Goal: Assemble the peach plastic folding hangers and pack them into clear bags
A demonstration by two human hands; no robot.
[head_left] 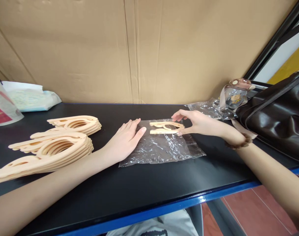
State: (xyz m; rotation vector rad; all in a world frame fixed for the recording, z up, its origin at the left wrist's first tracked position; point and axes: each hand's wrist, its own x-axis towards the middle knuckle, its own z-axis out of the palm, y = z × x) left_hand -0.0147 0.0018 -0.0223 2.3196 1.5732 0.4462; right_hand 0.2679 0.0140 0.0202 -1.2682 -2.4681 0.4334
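A clear plastic bag lies flat in the middle of the black table. A small peach plastic hanger piece sits at the bag's far end. My left hand rests flat on the bag's left edge with fingers stretched out. My right hand pinches the right end of the hanger piece between thumb and fingers. A dark beaded bracelet circles my right wrist.
Two stacks of peach hanger pieces lie at the left. White packets sit at the far left. Crumpled clear bags and a dark brown handbag stand at the right. A cardboard wall backs the table.
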